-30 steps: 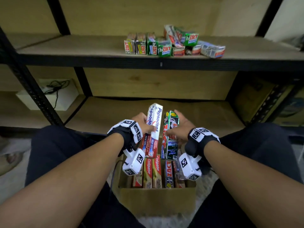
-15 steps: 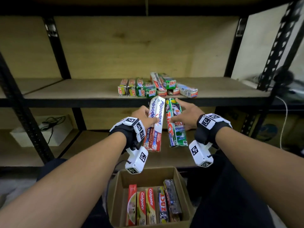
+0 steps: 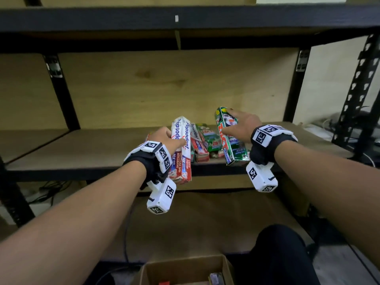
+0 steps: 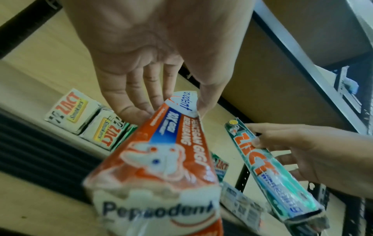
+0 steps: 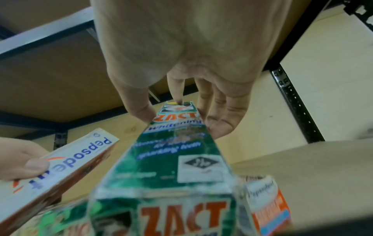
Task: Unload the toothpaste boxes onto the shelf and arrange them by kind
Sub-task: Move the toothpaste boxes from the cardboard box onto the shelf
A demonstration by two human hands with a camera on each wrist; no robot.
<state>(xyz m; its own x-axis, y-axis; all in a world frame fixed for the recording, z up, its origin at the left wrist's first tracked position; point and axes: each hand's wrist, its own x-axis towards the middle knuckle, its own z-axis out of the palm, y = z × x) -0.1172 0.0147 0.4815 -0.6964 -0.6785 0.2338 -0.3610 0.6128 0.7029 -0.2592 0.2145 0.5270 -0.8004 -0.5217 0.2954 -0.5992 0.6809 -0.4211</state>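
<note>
My left hand (image 3: 168, 138) grips a red and white Pepsodent box (image 3: 182, 149), held upright at the shelf's front edge; the same box (image 4: 165, 143) fills the left wrist view. My right hand (image 3: 240, 126) grips a green Zact box (image 3: 228, 136) a little to the right and slightly higher, seen close in the right wrist view (image 5: 173, 151). Between and behind the two held boxes a cluster of toothpaste boxes (image 3: 203, 140) lies on the wooden shelf (image 3: 82, 149). White Zact boxes (image 4: 84, 118) stand at the cluster's left.
The cardboard box (image 3: 185, 272) with more toothpaste sits on the floor below, at the frame's bottom edge. Black uprights (image 3: 59, 89) frame the shelf bay, and another shelf board (image 3: 185, 19) runs overhead. My knee (image 3: 281, 254) is beside the box.
Both hands have risen from the cardboard box to shelf height with their boxes. The right hand has spread away to the right with the Zact box.
</note>
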